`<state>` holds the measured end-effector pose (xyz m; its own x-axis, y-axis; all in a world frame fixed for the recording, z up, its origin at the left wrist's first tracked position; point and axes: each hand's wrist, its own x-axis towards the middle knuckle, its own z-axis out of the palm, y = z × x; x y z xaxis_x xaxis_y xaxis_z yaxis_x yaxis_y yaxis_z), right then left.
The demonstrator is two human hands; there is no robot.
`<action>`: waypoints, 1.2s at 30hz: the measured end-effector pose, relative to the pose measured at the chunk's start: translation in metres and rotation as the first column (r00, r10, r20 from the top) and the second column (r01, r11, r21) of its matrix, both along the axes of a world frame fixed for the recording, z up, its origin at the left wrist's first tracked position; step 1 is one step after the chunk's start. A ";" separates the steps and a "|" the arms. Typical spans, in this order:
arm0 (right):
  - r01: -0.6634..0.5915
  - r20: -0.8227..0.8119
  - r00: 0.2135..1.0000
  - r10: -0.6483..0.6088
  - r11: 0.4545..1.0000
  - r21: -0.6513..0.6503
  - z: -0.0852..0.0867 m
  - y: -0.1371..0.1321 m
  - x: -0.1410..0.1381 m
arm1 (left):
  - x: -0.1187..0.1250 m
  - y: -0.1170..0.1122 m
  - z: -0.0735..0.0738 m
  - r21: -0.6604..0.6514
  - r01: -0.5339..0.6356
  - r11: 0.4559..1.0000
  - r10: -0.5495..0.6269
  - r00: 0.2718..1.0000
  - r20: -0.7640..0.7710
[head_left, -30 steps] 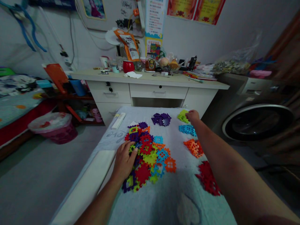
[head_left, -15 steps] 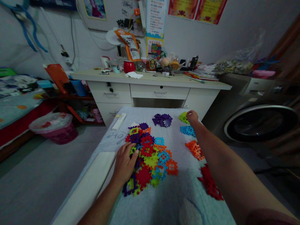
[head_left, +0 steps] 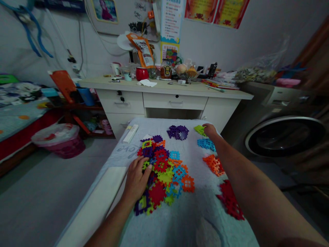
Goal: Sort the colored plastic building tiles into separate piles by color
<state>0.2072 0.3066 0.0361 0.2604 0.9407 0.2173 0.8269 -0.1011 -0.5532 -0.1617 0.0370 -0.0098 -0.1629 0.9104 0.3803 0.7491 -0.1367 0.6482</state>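
A mixed heap of coloured plastic tiles [head_left: 164, 175] lies on a pale blue cloth [head_left: 180, 219]. My left hand [head_left: 136, 180] rests flat on the heap's left edge, fingers together over the tiles. My right hand [head_left: 210, 131] reaches to the far right and its curled fingers touch the lime green pile [head_left: 199, 129]. Sorted piles run along my right arm: blue [head_left: 205, 144], orange [head_left: 212, 164], red [head_left: 230, 202]. A purple pile [head_left: 177, 131] sits at the far middle.
A white remote-like bar [head_left: 130, 133] lies at the cloth's far left. Beyond stands a cluttered white desk [head_left: 164, 91] with drawers. A washing machine [head_left: 285, 135] is on the right, a pink bin [head_left: 60, 139] and a bed [head_left: 17, 113] on the left.
My right hand stays at the green pile, shifting slightly left. My left hand has barely moved on the mixed heap. The camera view shifted a little.
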 end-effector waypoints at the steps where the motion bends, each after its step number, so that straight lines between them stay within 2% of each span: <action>1: 0.000 0.003 1.000 0.000 1.000 0.001 0.002 -0.001 -0.002 | 0.000 0.000 0.000 0.000 0.002 1.000 -0.002 1.000 -0.002; 6: -0.060 0.013 0.998 0.059 0.997 0.056 0.014 -0.015 -0.029 | 0.000 0.000 -0.002 0.004 0.005 1.000 -0.005 1.000 -0.009; 8: -0.155 0.003 0.988 0.155 0.982 0.105 0.018 -0.026 -0.050 | 0.000 0.000 -0.002 0.005 0.007 1.000 -0.007 1.000 -0.008; 10: -0.301 -0.019 0.952 0.305 0.946 0.118 0.020 -0.039 -0.077 | 0.001 0.000 -0.001 0.009 0.003 1.000 -0.003 1.000 -0.005; 12: -0.478 -0.031 0.876 0.481 0.875 0.070 0.019 -0.053 -0.107 | 0.001 -0.001 0.000 0.015 -0.003 1.000 0.003 1.000 0.000; 15: -0.714 -0.001 0.700 0.714 0.700 -0.013 0.015 -0.069 -0.149 | 0.002 -0.001 0.000 0.021 -0.008 1.000 0.007 1.000 0.017; 16: -0.755 0.015 0.655 0.755 0.655 -0.035 0.013 -0.073 -0.161 | 0.002 -0.001 0.000 0.021 -0.008 1.000 0.007 1.000 0.025; 18: -0.782 0.053 0.618 0.784 0.621 -0.061 0.008 -0.077 -0.181 | 0.001 0.000 0.000 0.021 -0.009 1.000 0.008 0.999 0.041; 23: -0.750 0.188 0.617 0.764 0.644 -0.154 -0.005 -0.073 -0.216 | 0.001 0.000 0.000 0.006 -0.011 1.000 0.011 0.998 0.063; 27: -0.717 0.249 0.619 0.745 0.666 -0.207 -0.015 -0.066 -0.230 | 0.002 0.000 0.001 0.013 -0.019 1.000 0.018 0.997 0.075; 33: -0.705 0.257 0.634 0.729 0.682 -0.196 -0.017 -0.062 -0.228 | 0.003 0.000 0.001 0.020 -0.012 1.000 0.011 0.997 0.075; 36: -0.671 0.223 0.705 0.673 0.735 -0.096 -0.010 -0.057 -0.217 | 0.002 -0.001 0.001 0.006 -0.011 1.000 0.010 0.997 0.071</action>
